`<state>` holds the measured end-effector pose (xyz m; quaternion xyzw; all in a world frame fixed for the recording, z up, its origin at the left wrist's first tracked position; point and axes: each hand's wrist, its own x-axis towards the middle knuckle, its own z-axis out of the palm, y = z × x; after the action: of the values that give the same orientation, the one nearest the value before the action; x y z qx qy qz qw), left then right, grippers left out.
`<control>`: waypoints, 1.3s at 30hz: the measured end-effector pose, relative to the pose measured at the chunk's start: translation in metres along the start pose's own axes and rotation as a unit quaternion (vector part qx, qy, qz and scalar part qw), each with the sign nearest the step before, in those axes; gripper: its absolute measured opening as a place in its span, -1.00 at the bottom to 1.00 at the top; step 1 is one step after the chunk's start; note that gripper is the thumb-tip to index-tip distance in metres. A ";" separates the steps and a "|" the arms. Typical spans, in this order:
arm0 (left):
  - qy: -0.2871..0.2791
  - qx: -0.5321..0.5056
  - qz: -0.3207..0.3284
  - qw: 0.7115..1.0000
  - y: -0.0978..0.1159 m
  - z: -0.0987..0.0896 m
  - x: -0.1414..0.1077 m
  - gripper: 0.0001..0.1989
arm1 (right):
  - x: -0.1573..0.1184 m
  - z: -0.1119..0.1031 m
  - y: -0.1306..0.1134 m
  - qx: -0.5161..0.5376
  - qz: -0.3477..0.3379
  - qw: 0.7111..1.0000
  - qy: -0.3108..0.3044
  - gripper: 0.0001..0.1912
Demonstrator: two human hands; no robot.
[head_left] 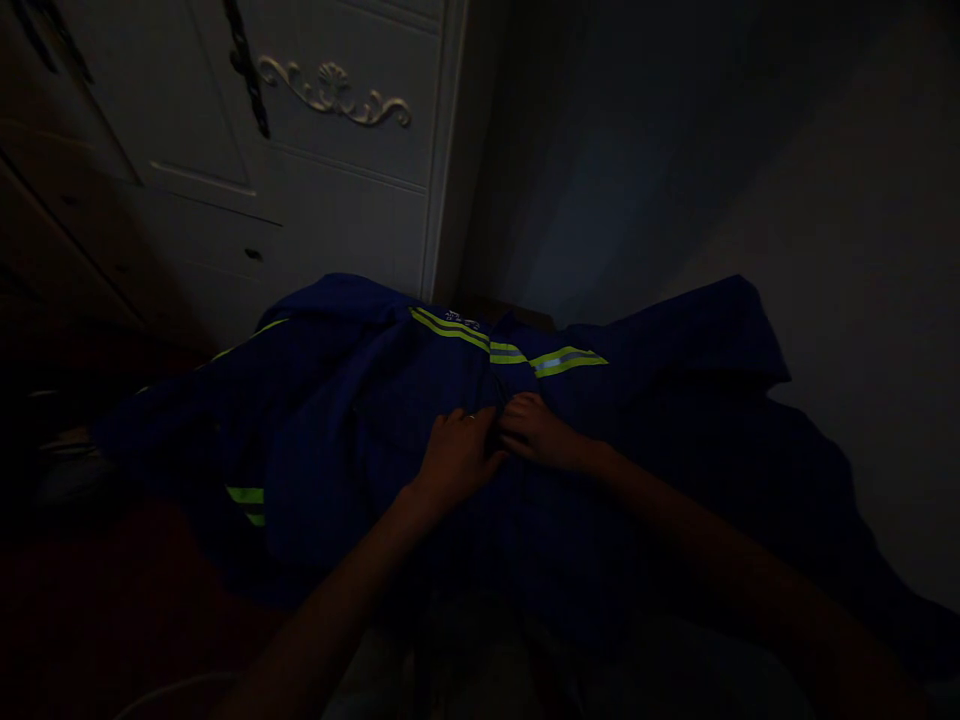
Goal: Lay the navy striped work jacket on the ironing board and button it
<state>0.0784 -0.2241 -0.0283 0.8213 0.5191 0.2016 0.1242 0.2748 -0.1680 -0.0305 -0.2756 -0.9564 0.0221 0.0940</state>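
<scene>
A dark blue work jacket (315, 440) with yellow-green and silver reflective stripes lies spread in front of me. Both my hands meet at its front opening, just below the chest stripe (508, 353). My left hand (459, 452), with a ring on one finger, is closed on the cloth left of the opening. Close beside it, my right hand (538, 430) has its fingers curled and pinched on the fabric at the same edge. The dim light hides the fingertips and whatever fastener lies between them.
Behind the jacket stands a white cabinet (352, 190) with carved trim and dark handles. A plain wall (847, 250) rises at the right. Reddish floor or cloth (135, 590) shows at lower left, and the picture is very dark.
</scene>
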 end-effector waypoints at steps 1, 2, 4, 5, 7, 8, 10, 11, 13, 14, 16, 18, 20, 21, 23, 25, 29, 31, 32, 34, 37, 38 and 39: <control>0.008 -0.008 -0.010 1.000 -0.001 0.003 0.000 -0.51 | 0.001 0.000 -0.001 0.008 0.008 1.000 -0.003 -0.83; 0.014 -0.016 -0.018 1.000 -0.003 0.006 0.000 -0.53 | 0.001 0.000 -0.001 0.017 0.016 1.000 -0.006 -0.83; 0.025 -0.029 -0.024 0.999 -0.006 0.009 0.001 -0.59 | 0.002 0.001 -0.002 0.035 0.032 0.999 -0.010 -0.83; 0.031 -0.035 -0.023 0.999 -0.007 0.011 0.001 -0.62 | 0.003 0.002 -0.002 0.041 0.040 0.998 -0.011 -0.83; 0.043 -0.043 -0.021 0.998 -0.008 0.012 0.001 -0.69 | 0.003 0.003 -0.001 0.047 0.051 0.998 -0.010 -0.83; 0.049 -0.045 -0.022 0.998 -0.008 0.013 0.001 -0.73 | 0.003 0.003 -0.001 0.049 0.054 0.997 -0.008 -0.82; 0.058 -0.049 -0.030 0.997 -0.007 0.015 0.002 -0.77 | 0.002 0.003 0.000 0.058 0.052 0.997 0.001 -0.81; 0.063 -0.051 -0.036 0.996 -0.007 0.016 0.002 -0.77 | 0.002 0.004 0.000 0.066 0.049 0.997 0.007 -0.80; 0.071 -0.056 -0.045 0.995 -0.006 0.018 0.004 -0.76 | 0.001 0.004 0.001 0.082 0.044 0.995 0.024 -0.79; 0.075 -0.057 -0.048 0.994 -0.005 0.018 0.004 -0.76 | 0.000 0.005 0.002 0.090 0.042 0.994 0.034 -0.78; 0.078 -0.059 -0.051 0.994 -0.004 0.019 0.005 -0.79 | 0.000 0.007 0.003 0.102 0.040 0.993 0.051 -0.75; 0.078 -0.062 -0.056 0.993 -0.004 0.018 0.005 -0.84 | 0.000 0.009 0.005 0.111 0.038 0.991 0.063 -0.74; 0.081 -0.072 -0.061 0.992 -0.003 0.017 0.005 -0.87 | 0.000 0.010 0.006 0.120 0.036 0.990 0.071 -0.74; 0.084 -0.079 -0.063 0.991 -0.003 0.017 0.005 -0.87 | -0.001 0.010 0.007 0.124 0.036 0.989 0.071 -0.74; 0.090 -0.092 -0.065 0.990 -0.003 0.017 0.005 -0.87 | -0.001 0.010 0.008 0.133 0.036 0.988 0.068 -0.74; 0.093 -0.106 -0.068 0.988 -0.003 0.017 0.005 -0.88 | -0.002 0.009 0.009 0.143 0.042 0.986 0.068 -0.74; 0.094 -0.133 -0.084 0.983 -0.003 0.018 0.006 -0.88 | -0.002 0.008 0.009 0.152 0.063 0.983 0.082 -0.71; 0.095 -0.143 -0.099 0.980 -0.002 0.019 0.006 -0.87 | -0.001 0.008 0.008 0.148 0.070 0.982 0.092 -0.70; 0.097 -0.147 -0.104 0.979 -0.002 0.018 0.006 -0.87 | 0.000 0.008 0.007 0.146 0.072 0.982 0.099 -0.70; 0.098 -0.152 -0.109 0.977 -0.001 0.018 0.007 -0.89 | 0.001 0.009 0.005 0.145 0.078 0.980 0.112 -0.72; 0.094 -0.148 -0.112 0.978 0.000 0.017 0.007 -0.90 | 0.002 0.010 0.005 0.152 0.086 0.977 0.123 -0.75; 0.091 -0.148 -0.112 0.978 0.000 0.016 0.007 -0.90 | 0.002 0.010 0.005 0.158 0.089 0.975 0.124 -0.76; 0.088 -0.151 -0.111 0.978 -0.001 0.016 0.007 -0.89 | 0.002 0.011 0.005 0.165 0.094 0.974 0.126 -0.77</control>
<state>0.0881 -0.2172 -0.0414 0.7095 0.5793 0.3343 0.2219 0.2734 -0.1623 -0.0410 -0.3454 -0.8899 0.1534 0.2554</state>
